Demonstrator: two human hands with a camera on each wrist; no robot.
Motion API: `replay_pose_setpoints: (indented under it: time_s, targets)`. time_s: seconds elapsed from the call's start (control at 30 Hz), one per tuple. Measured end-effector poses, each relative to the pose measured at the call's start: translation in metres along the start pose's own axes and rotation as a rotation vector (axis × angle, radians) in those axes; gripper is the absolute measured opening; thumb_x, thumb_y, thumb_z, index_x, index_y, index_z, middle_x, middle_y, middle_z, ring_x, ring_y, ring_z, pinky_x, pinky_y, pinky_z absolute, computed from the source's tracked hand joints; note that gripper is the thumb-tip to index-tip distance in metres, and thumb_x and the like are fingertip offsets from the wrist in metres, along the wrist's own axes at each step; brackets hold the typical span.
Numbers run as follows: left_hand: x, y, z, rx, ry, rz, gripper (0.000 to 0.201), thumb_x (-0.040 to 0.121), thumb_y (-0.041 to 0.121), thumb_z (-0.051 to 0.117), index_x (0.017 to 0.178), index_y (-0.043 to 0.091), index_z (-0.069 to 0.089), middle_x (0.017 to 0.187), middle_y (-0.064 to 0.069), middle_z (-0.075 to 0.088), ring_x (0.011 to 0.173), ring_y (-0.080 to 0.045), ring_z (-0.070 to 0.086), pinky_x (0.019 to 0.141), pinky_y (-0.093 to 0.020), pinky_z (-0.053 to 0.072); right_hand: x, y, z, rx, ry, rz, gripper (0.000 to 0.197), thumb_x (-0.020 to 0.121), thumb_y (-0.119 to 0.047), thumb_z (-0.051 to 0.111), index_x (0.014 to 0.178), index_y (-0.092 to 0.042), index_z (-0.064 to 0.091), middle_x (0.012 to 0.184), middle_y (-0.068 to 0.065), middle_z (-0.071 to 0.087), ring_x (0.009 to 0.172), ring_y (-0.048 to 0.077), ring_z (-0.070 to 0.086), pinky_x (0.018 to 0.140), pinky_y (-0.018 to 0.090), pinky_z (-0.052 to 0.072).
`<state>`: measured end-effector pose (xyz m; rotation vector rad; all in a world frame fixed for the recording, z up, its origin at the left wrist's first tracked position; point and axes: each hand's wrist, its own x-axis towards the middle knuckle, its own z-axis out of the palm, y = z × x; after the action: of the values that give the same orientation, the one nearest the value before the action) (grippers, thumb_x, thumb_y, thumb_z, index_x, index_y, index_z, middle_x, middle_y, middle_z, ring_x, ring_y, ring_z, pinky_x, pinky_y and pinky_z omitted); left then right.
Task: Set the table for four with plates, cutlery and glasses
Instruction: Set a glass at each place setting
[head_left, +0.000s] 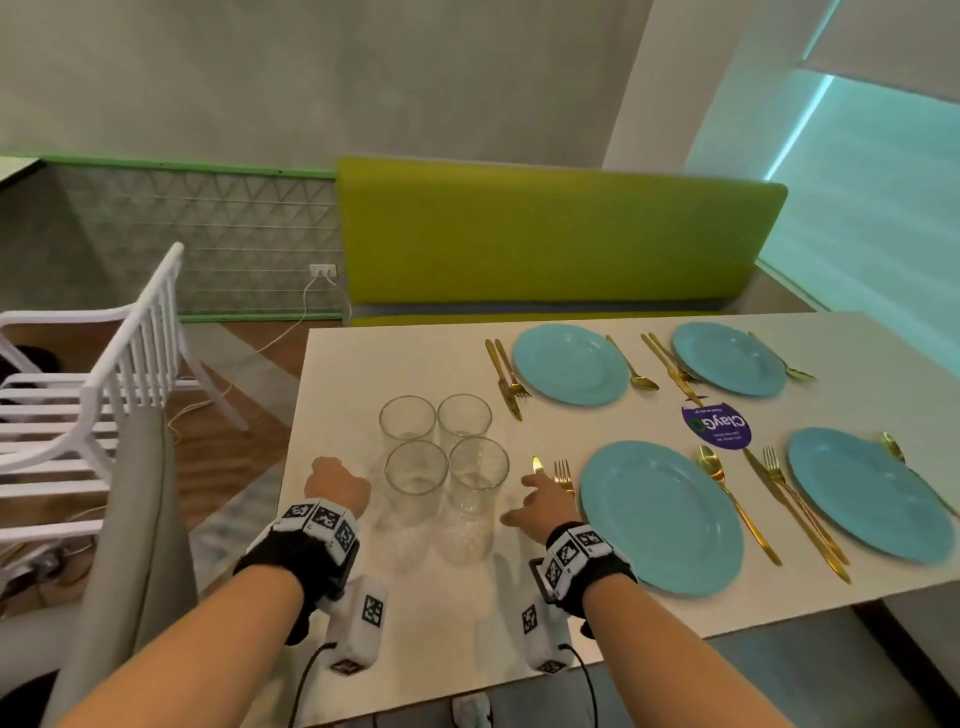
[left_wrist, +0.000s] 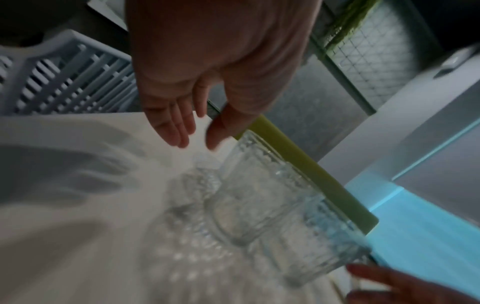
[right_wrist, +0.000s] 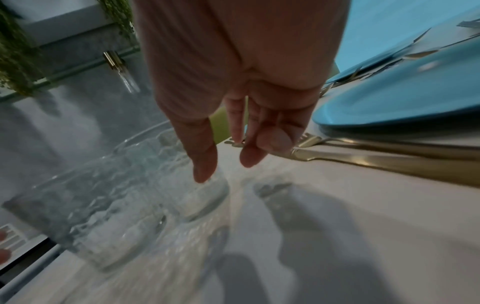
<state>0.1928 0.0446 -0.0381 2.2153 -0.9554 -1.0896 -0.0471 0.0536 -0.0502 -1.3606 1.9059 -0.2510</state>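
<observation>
Several clear textured glasses (head_left: 441, 447) stand in a tight cluster on the white table (head_left: 431, 613). My left hand (head_left: 337, 486) hovers just left of the cluster, fingers relaxed and holding nothing (left_wrist: 189, 127). On the other side of the cluster is my right hand (head_left: 535, 499), between the nearest glass (head_left: 478, 470) and a gold fork and knife (head_left: 558, 475). It is spread, with the thumb (right_wrist: 205, 170) close by that glass (right_wrist: 116, 197); contact is unclear. Several blue plates, the nearest (head_left: 660, 514), lie to the right with gold cutlery beside each.
A purple round sticker (head_left: 716, 423) lies between the plates. A white slatted chair (head_left: 104, 384) and a grey chair back (head_left: 140, 519) stand left of the table. A green bench (head_left: 550, 239) runs along the far side. The table's near edge is below my wrists.
</observation>
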Motion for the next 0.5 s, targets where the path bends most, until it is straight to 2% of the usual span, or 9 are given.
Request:
replay_pose_setpoints:
  time_s: [0.1, 0.2, 0.37, 0.5]
  targets:
    - [0.002, -0.017, 0.003, 0.060, -0.149, -0.020, 0.087, 0.074, 0.003, 0.075, 0.145, 0.002, 0.024, 0.146, -0.020, 0.040, 0.134, -0.034, 0.041, 0.109, -0.040, 0.037, -0.001, -0.006, 0.012, 0.090, -0.009, -0.020, 0.087, 0.075, -0.022, 0.078, 0.146, -0.015, 0.028, 0.141, 0.010, 0.047, 0.129, 0.025, 0.047, 0.105, 0.033, 0.040]
    - [-0.003, -0.027, 0.014, 0.046, -0.202, 0.016, 0.105, 0.065, 0.005, 0.083, 0.148, 0.008, 0.020, 0.149, -0.016, 0.037, 0.136, -0.031, 0.040, 0.111, -0.041, 0.036, 0.003, -0.011, 0.019, 0.145, -0.002, -0.053, 0.098, 0.071, -0.021, 0.082, 0.148, -0.015, 0.023, 0.145, 0.010, 0.042, 0.133, 0.025, 0.043, 0.106, 0.033, 0.038]
    - [-0.007, -0.026, 0.035, -0.059, -0.266, 0.088, 0.112, 0.059, 0.006, 0.087, 0.149, 0.013, 0.020, 0.152, -0.010, 0.034, 0.138, -0.028, 0.036, 0.112, -0.043, 0.035, 0.012, -0.013, 0.025, 0.190, 0.023, -0.108, 0.098, 0.066, -0.022, 0.084, 0.146, -0.016, 0.027, 0.145, 0.004, 0.043, 0.134, 0.022, 0.041, 0.107, 0.030, 0.035]
    - [-0.007, -0.022, 0.047, -0.118, -0.215, 0.128, 0.107, 0.060, 0.011, 0.087, 0.147, 0.013, 0.025, 0.149, -0.010, 0.039, 0.138, -0.025, 0.038, 0.110, -0.036, 0.035, 0.017, -0.011, 0.030, 0.211, 0.049, -0.135, 0.097, 0.064, -0.023, 0.085, 0.143, -0.019, 0.029, 0.142, 0.002, 0.046, 0.132, 0.022, 0.043, 0.106, 0.030, 0.036]
